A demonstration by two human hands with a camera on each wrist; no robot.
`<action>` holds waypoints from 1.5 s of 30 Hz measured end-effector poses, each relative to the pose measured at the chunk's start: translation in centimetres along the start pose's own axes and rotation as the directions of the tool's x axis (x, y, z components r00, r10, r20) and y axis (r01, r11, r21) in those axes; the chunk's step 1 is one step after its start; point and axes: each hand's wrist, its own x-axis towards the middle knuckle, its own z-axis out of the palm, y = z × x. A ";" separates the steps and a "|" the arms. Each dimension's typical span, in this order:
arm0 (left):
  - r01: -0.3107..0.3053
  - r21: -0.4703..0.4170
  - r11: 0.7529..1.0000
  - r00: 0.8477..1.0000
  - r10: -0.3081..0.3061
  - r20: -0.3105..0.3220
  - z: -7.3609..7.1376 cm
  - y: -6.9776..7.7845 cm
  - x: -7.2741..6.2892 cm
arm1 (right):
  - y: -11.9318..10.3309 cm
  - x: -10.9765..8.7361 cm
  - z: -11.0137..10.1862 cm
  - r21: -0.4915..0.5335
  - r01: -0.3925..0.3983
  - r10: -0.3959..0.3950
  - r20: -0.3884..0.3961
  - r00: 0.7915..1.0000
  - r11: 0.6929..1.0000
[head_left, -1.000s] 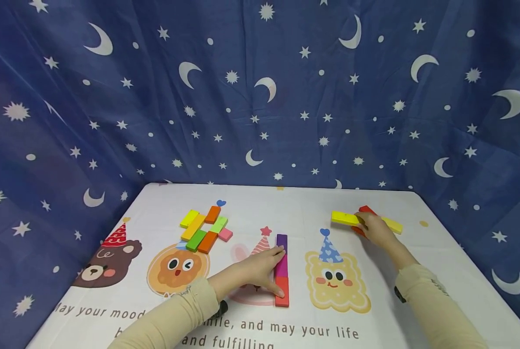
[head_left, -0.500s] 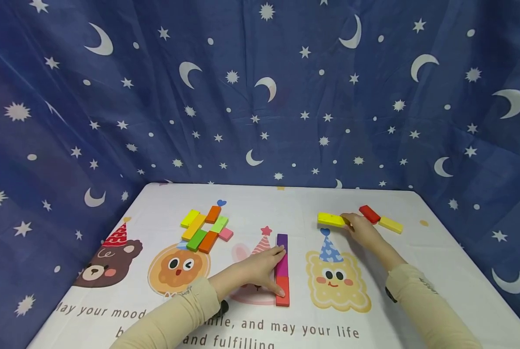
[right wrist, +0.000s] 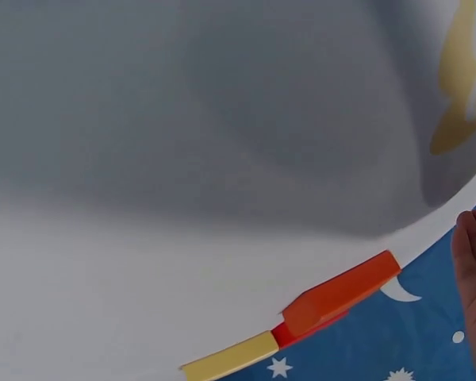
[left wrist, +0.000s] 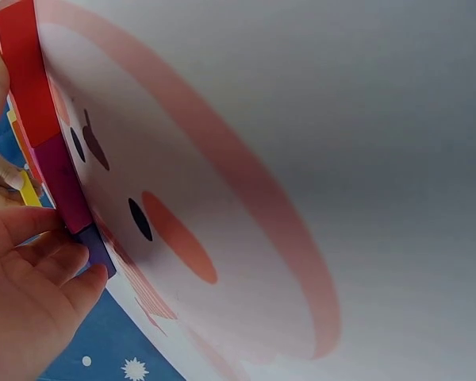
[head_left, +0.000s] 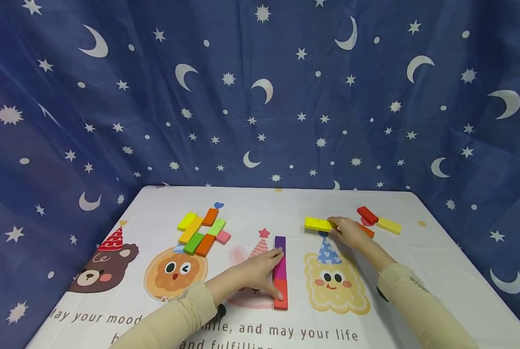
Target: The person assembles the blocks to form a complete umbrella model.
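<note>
My right hand [head_left: 347,232] pinches one end of a bright yellow block [head_left: 317,224] above the printed blue party hat. In the right wrist view only part of that hand shows at the right edge. My left hand [head_left: 257,274] lies against a straight row of blocks: a purple block [head_left: 279,241], a magenta block [head_left: 279,267] and a red block [head_left: 280,294]. Its thumb touches the red block, and its other fingers rest along the magenta and purple ones. The left wrist view shows these fingers loosely bent at the row's side.
On the left lies a flat cluster of several coloured blocks, among them a green block [head_left: 193,243] and a pink block [head_left: 223,237]. At the back right are a dark red block [head_left: 367,214], a pale yellow block [head_left: 388,226] and an orange block [right wrist: 341,292]. A starry curtain [head_left: 242,97] hangs behind.
My right hand has carried the yellow block left, away from the blocks at the back right, uncovering the red one. My left hand has stayed at the row.
</note>
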 end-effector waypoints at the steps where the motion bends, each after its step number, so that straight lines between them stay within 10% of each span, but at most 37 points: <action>1: -0.002 0.003 1.000 1.000 0.002 -0.001 0.0 0.0 0.0 | 0.0 0.1 0.1 -0.002 0.011 -0.011 0.000 1.000 1.000; 45: -0.006 0.036 0.999 1.000 0.006 -0.003 0.2 -0.1 0.1 | -4.1 2.0 2.6 0.028 0.141 -0.142 0.023 0.990 0.990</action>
